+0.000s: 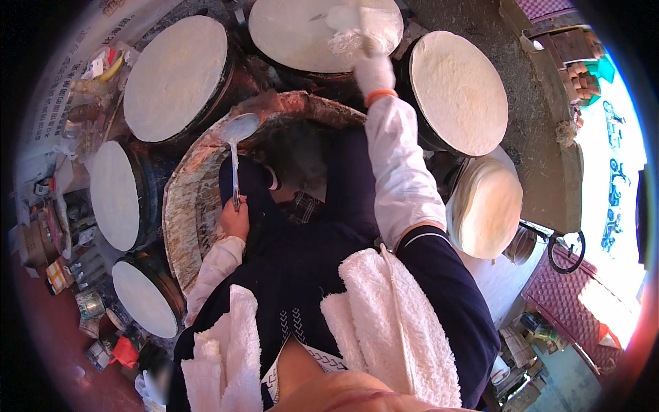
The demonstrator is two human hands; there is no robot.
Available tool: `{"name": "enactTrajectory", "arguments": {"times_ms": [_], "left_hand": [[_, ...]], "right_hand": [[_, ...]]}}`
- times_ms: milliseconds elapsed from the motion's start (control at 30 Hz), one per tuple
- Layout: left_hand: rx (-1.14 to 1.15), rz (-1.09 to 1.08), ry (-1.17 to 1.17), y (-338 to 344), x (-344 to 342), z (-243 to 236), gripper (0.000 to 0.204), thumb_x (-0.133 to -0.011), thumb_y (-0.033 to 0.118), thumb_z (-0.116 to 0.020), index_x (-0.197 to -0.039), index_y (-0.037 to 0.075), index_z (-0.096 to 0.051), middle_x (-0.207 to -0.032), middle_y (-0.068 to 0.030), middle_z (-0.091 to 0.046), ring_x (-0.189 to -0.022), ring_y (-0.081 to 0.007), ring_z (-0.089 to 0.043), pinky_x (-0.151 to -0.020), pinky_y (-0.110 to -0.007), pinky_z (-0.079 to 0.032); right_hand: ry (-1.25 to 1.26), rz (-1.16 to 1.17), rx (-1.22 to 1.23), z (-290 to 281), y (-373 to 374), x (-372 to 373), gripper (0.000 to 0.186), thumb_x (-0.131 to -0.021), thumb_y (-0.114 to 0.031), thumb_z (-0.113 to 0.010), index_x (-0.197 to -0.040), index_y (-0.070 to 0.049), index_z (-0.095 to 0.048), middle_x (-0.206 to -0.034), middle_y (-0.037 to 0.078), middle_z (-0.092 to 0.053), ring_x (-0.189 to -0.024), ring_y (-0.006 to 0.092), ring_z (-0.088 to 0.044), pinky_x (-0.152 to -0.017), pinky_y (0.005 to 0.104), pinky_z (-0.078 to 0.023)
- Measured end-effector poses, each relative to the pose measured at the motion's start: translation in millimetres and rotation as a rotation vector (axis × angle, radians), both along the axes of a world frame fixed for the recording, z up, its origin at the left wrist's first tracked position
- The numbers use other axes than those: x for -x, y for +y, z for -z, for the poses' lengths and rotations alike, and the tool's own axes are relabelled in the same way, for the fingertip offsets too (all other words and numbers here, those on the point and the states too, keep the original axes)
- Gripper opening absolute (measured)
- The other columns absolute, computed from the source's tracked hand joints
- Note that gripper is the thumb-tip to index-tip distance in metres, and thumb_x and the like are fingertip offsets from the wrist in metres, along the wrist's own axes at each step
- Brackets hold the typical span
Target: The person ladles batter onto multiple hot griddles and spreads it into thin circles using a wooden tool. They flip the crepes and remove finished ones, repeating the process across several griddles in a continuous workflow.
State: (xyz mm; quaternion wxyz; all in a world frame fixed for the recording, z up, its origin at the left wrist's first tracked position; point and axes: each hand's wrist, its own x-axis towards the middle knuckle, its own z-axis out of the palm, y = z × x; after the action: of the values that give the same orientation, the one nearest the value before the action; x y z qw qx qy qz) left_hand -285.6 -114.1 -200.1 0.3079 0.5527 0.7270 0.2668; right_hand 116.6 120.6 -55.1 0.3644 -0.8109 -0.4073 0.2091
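Our left hand (235, 221) grips a big spoon (241, 128) nearer us than the far pan (288, 34). Our right hand (374, 75) is above that pan; its grip we can't tell.

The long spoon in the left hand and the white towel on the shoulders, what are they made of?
The long spoon held in the left hand looks like smooth metal: its handle shines silvery grey. The white towel looks like soft, fluffy cloth, with a fuzzy, bumpy surface. It could be cotton, but I can't be sure.
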Motion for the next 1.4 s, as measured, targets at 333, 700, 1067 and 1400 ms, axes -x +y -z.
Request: {"name": "enactTrajectory", "arguments": {"times_ms": [333,700,1067,1400], "left_hand": [[0.014,0.029,-0.06,15,3,-9,0.011,-0.091,0.015,-0.061,-0.096,0.009,-0.069,-0.096,-0.0067,-0.073,-0.086,-0.022,-0.07,-0.08,-0.035,-0.053],[0.542,0.094,-1.046,74,-41,-224,0.03,-0.104,0.023,-0.053,-0.122,-0.002,-0.056,-0.082,-0.0006,-0.057,-0.048,-0.0036,-0.045,-0.041,-0.019,-0.033],[0.434,0.221,-1.064,190,-78,-250,0.035,-0.106,0.025,-0.048,-0.132,0.002,-0.054,-0.085,-0.0004,-0.056,-0.049,-0.0041,-0.042,-0.042,-0.02,-0.033],[0.329,0.248,-0.997,272,-117,-203,0.02,-0.098,0.022,-0.057,-0.094,0.003,-0.058,-0.084,-0.0034,-0.057,-0.056,-0.0086,-0.046,-0.046,-0.023,-0.035]], "right_hand": [[0.152,0.05,-0.17,38,-41,2,0.043,-0.094,-0.027,-0.058,-0.137,-0.019,-0.06,-0.1,0.016,-0.073,-0.084,0.0294,-0.071,-0.078,0.0404,-0.054],[0.199,0.008,-0.123,43,-104,40,0.049,-0.096,-0.016,-0.057,-0.144,-0.006,-0.051,-0.134,0.016,-0.064,-0.128,0.0247,-0.058,-0.105,0.0312,-0.043],[-0.143,-0.007,-0.026,30,-2,-49,0.044,-0.098,-0.034,-0.053,-0.14,-0.023,-0.056,-0.113,0.022,-0.068,-0.106,0.0406,-0.065,-0.09,0.0447,-0.052],[0.074,-0.196,-0.079,29,-64,8,0.046,-0.096,-0.025,-0.056,-0.139,-0.009,-0.057,-0.127,0.018,-0.066,-0.119,0.0305,-0.063,-0.1,0.0363,-0.048]]}}
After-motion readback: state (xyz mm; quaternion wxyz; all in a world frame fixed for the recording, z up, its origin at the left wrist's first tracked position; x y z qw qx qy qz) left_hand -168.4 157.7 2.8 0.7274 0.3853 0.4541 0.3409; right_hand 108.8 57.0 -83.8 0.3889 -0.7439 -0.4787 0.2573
